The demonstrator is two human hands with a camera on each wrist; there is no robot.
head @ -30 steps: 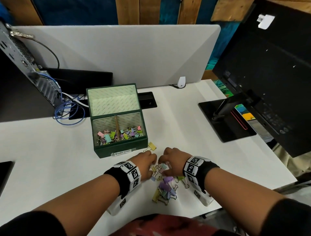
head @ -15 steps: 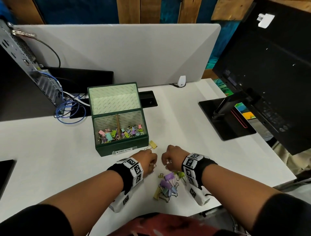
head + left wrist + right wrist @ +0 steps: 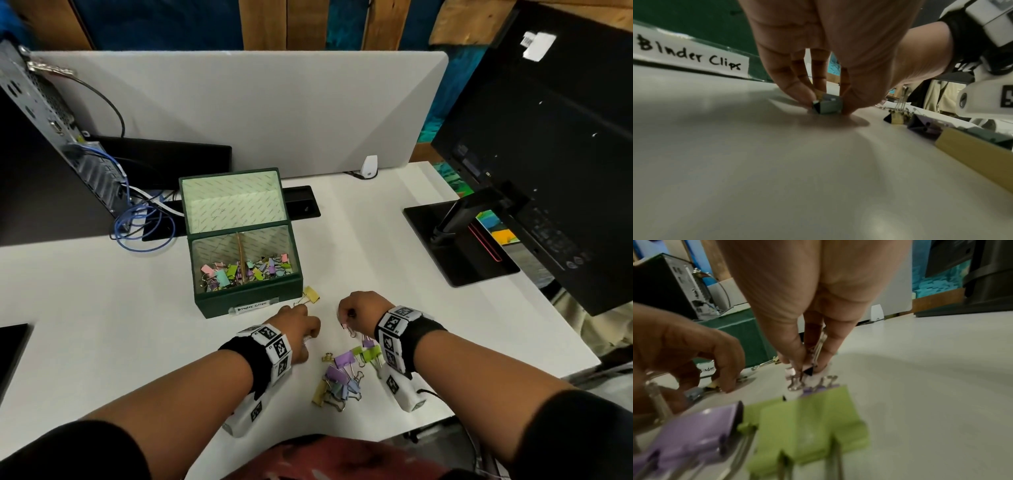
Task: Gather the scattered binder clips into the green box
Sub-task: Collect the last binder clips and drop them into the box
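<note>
The open green box (image 3: 246, 298) stands on the white desk with several coloured binder clips inside, its "Binder Clips" label (image 3: 688, 53) facing me. My left hand (image 3: 301, 325) pinches a small grey-blue clip (image 3: 828, 105) against the desk just in front of the box. My right hand (image 3: 352, 311) pinches a small pink clip (image 3: 807, 369) by its wire handles. A yellow clip (image 3: 311, 294) lies beside the box's front right corner. A pile of purple, green and yellow clips (image 3: 346, 373) sits between my wrists near the front edge.
A monitor stand (image 3: 459, 243) and large black monitor (image 3: 548, 137) occupy the right. A computer case (image 3: 51, 130) with blue cables (image 3: 144, 222) stands at the back left. A grey partition (image 3: 257, 109) runs behind the desk.
Both hands have drawn apart and moved away from the pile toward the box, each pinching a small clip. The pile now lies uncovered between my wrists.
</note>
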